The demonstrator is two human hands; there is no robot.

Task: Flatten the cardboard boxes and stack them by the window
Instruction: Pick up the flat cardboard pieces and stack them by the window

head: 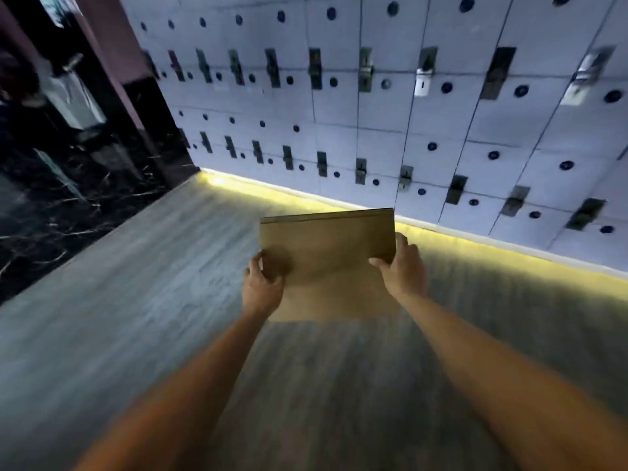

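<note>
Cardboard box (328,253), already looking collapsed flat, rides out in front at arm's length above the grey wood-look floor (136,283). Left hand (262,283) curls its fingers over the near left edge; right hand (401,266) pinches the right edge, thumb on top. Best kept level and gripped on both sides so the panels don't spring open on the walk. Ahead, a wall of pale lockers (373,113) with a glowing yellow strip (475,243) at its foot blocks the way; dark marble (51,215) lies to the left. No window in sight, so a turn seems needed.
</note>
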